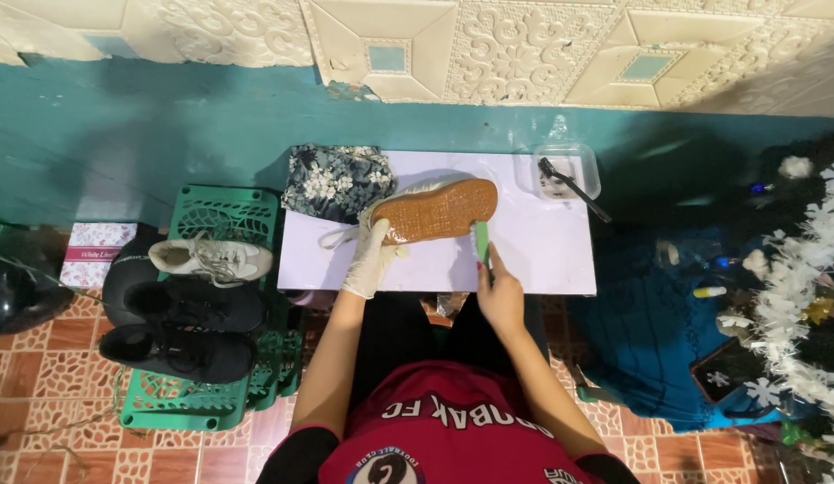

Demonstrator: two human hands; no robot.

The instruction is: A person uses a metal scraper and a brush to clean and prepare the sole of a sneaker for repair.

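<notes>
My left hand (370, 260), in a white glove, grips a white sneaker (432, 208) by its heel end. The sneaker lies on its side on a small white table (542, 251), its brown rubber sole turned toward me. My right hand (500, 296) is bare and holds a green-handled brush (482, 242), whose tip touches the lower edge of the sole near the toe. A loose white lace trails off the shoe to the left.
A floral cloth (332, 182) lies on the table's left end; a clear plastic tub with a black brush (568, 175) sits at the back right. A green crate (221, 215) on the left holds a white sneaker (211, 260) and black shoes (179, 332). White tinsel (807, 296) at right.
</notes>
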